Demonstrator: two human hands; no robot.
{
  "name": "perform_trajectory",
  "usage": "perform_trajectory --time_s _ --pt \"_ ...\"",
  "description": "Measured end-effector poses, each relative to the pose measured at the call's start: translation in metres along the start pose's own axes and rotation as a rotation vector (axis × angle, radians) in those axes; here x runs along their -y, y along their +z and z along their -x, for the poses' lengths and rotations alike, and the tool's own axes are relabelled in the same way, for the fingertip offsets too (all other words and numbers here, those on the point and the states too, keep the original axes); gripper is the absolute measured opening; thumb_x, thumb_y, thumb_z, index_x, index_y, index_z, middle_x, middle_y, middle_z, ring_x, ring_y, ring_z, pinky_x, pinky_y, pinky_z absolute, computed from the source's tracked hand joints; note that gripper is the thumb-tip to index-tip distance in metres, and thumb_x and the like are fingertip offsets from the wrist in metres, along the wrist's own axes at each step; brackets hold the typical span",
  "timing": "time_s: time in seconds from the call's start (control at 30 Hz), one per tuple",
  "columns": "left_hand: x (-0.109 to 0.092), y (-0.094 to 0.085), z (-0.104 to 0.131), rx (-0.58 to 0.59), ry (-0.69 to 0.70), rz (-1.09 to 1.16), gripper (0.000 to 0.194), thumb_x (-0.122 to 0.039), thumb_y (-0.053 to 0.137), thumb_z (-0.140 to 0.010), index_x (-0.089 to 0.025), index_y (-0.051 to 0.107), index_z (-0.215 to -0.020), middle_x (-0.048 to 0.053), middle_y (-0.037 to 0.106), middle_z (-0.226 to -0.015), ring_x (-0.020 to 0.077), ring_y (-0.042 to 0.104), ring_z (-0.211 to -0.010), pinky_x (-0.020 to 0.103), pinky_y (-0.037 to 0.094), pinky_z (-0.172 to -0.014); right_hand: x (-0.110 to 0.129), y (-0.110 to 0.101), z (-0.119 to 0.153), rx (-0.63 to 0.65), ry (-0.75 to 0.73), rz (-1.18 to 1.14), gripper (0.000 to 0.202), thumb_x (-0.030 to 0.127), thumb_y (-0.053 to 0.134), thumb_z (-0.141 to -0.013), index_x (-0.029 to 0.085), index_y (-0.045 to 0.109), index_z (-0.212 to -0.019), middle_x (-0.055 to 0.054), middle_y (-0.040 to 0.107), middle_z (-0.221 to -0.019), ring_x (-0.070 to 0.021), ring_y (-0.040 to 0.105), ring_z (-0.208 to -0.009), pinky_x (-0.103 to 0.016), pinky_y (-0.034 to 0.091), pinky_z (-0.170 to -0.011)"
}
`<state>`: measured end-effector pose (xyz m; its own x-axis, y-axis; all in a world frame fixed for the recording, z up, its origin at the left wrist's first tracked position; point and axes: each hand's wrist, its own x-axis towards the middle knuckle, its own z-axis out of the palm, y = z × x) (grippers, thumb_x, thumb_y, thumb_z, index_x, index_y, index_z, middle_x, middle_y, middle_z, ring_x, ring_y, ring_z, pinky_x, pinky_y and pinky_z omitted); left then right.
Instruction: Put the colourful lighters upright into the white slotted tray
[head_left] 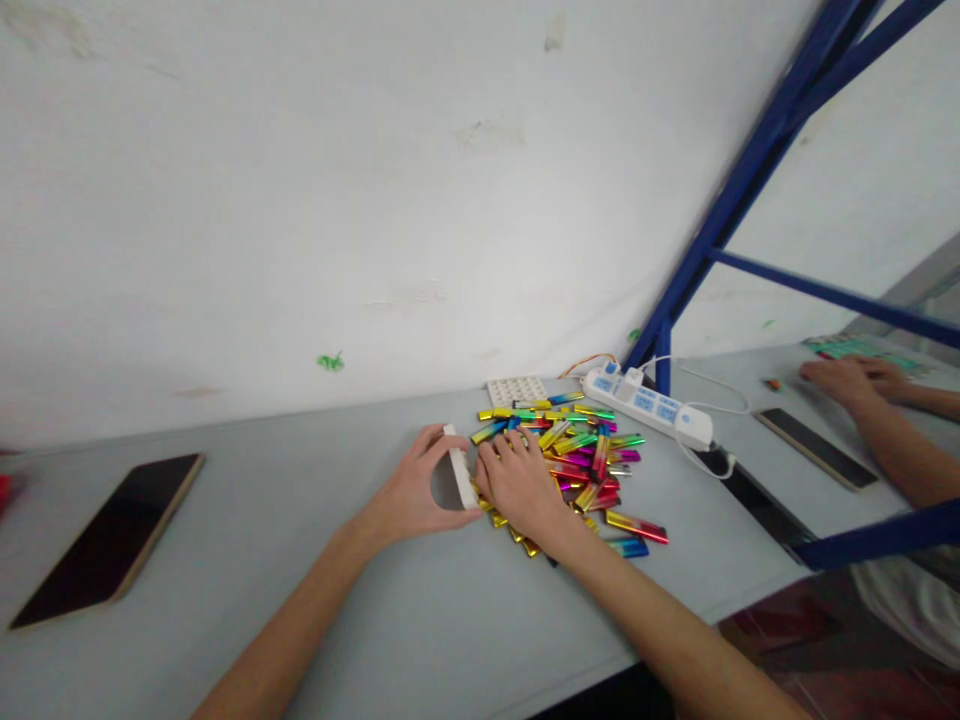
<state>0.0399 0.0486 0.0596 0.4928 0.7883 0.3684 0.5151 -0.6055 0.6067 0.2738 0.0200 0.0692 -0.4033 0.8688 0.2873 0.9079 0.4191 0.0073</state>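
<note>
My left hand point(415, 490) grips a white block-like tray point(461, 468) by its ends, thumb and fingers spread around it. The tray stands tilted on edge, its face turned toward the pile. Right beside it, my right hand point(517, 480) has its fingers curled down over the near side of the pile, close to the tray; what its fingertips hold is hidden. The pile consists of many shiny lighter-like sticks point(636, 527) in gold, red, blue, green and purple, some with black ends. Behind them lies a white tray with rows of holes point(517, 391).
A white power strip point(649, 405) with plugs and cables lies right of the pile. A dark flat panel point(109, 540) rests at the left. Blue metal framing point(750, 180) rises on the right; beyond it are another person's hands point(851, 380). A white wall point(300, 200) backs the table.
</note>
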Motion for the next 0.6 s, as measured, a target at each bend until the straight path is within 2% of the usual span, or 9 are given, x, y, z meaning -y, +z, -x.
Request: perform_trajectory --time_s 0.13,0.33,0.43,0.53,0.6 --pt "0.007 -0.009 0.003 0.015 0.041 -0.06 0.083 -0.046 0.107 -0.079 -0.031 0.075 -0.154 0.013 0.072 -0.16 0.0395 0.074 -0.151 0.053 0.063 -0.133 -0.003 0.003 0.0 -0.012 0.014 0.018 0.026 0.025 0.06 -0.127 0.02 0.085 -0.127 -0.015 0.089 -0.121 -0.0364 0.075 -0.126 -0.06 0.05 -0.132" --pt "0.039 -0.02 0.007 -0.066 -0.04 -0.047 0.072 -0.051 0.106 -0.083 -0.032 0.074 -0.145 0.012 0.074 -0.156 0.0401 0.077 -0.147 0.057 0.067 -0.128 -0.006 0.006 0.005 -0.052 0.029 -0.006 0.022 0.03 0.065 -0.127 0.021 0.085 -0.124 -0.015 0.088 -0.124 -0.0355 0.075 -0.127 -0.058 0.049 -0.132" --pt "0.06 -0.015 0.009 -0.164 -0.077 -0.08 0.069 -0.057 0.102 -0.089 -0.032 0.072 -0.147 0.012 0.073 -0.161 0.0419 0.075 -0.152 0.064 0.063 -0.133 -0.01 0.005 0.007 -0.041 0.009 -0.06 0.021 0.031 0.066 -0.128 0.022 0.084 -0.126 -0.014 0.088 -0.127 -0.0341 0.076 -0.127 -0.055 0.051 -0.13" --pt "0.078 -0.003 0.012 -0.214 -0.107 -0.159 0.067 -0.062 0.099 -0.093 -0.033 0.075 -0.148 0.015 0.06 -0.18 0.0454 0.064 -0.168 0.068 0.058 -0.139 -0.015 0.003 0.007 -0.058 0.003 -0.134 0.022 0.031 0.064 -0.129 0.021 0.084 -0.127 -0.013 0.088 -0.128 -0.0329 0.077 -0.127 -0.053 0.052 -0.129" --pt "0.087 0.005 0.014 -0.227 -0.122 -0.232 0.066 -0.066 0.091 -0.101 -0.032 0.075 -0.155 0.016 0.053 -0.187 0.046 0.059 -0.173 0.069 0.056 -0.141 -0.019 0.003 0.006 -0.083 -0.008 -0.191 0.022 0.03 0.063 -0.129 0.022 0.083 -0.126 -0.012 0.087 -0.126 -0.032 0.077 -0.127 -0.053 0.052 -0.13"
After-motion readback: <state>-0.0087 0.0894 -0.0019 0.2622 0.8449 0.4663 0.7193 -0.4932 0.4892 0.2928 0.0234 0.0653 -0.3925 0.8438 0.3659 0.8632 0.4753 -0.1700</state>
